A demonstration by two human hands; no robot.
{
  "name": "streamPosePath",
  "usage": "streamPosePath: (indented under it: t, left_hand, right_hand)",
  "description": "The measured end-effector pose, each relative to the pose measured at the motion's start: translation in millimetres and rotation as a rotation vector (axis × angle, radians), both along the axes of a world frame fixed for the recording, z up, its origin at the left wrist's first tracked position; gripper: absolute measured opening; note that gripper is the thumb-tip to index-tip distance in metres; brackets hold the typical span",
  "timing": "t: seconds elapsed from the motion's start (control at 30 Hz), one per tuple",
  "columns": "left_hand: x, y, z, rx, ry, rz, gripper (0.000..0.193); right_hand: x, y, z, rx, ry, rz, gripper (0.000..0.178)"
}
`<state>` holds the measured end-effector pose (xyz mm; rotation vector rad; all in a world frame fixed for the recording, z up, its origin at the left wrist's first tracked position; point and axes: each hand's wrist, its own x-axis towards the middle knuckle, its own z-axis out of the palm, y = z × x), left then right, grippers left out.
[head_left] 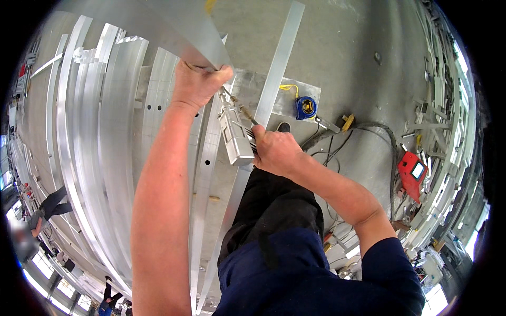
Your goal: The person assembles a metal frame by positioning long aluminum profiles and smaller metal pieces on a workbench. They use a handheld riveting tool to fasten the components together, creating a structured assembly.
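Note:
My left hand (199,87) is closed around the lower edge of a broad grey metal profile (163,29), which runs out past the top of the view. Below it, my right hand (276,151) grips a short ribbed aluminium piece (234,138), its thumb on top and fingers partly hidden behind. A thin rod with a brassy section (245,110) slants along this piece between both hands; its right end meets the right thumb. Beneath the hands, a long flat aluminium bar (279,58) passes over a metal plate (311,90).
A blue tape measure (306,107) with a yellow strap lies on the plate. Long aluminium profiles (124,79) fill the left side. Dark cables (387,131) loop toward a red device (412,171) with a small screen. A person (50,205) is at far left, another at lower left.

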<state>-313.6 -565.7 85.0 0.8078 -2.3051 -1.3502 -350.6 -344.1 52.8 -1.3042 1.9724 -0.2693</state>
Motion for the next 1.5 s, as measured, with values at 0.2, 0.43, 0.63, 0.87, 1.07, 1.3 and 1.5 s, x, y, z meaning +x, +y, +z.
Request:
streamPosePath:
  t: [0.2, 0.43, 0.63, 0.87, 1.07, 1.3, 1.5]
  left_hand:
    - [-0.5, -0.5, 1.7, 0.055, -0.018, -0.007, 0.015]
    - [-1.0, -2.0, -7.9, 0.119, 0.035, 0.000, 0.017]
    - [0.5, -1.6, -5.5, 0.008, 0.030, 0.003, 0.018]
    - [-0.9, -2.1, -6.8, -0.062, 0.058, -0.020, 0.017]
    - [0.5, -10.2, -17.0, -0.311, -0.019, -0.067, 0.022]
    - [6.4, -12.5, -21.9, -0.616, 0.012, -0.154, 0.015]
    - [4.8, -15.8, -26.6, -0.598, 0.006, -0.126, 0.018]
  right_hand:
    - [0.8, -4.0, -0.5, 0.003, 0.009, 0.004, 0.039]
    - [-0.9, -6.5, 2.8, 0.012, 0.019, 0.010, 0.039]
    - [-0.9, -10.0, 7.7, 0.027, 0.056, 0.029, 0.041]
    - [-0.7, -5.4, 7.2, 0.012, 0.082, 0.015, 0.040]
    - [-3.8, -2.1, 11.6, 0.057, 0.086, 0.027, 0.040]
    - [-7.7, 1.9, 22.1, 0.111, 0.067, 0.013, 0.047]
    - [-9.2, 6.0, 20.5, 0.130, 0.054, 0.010, 0.050]
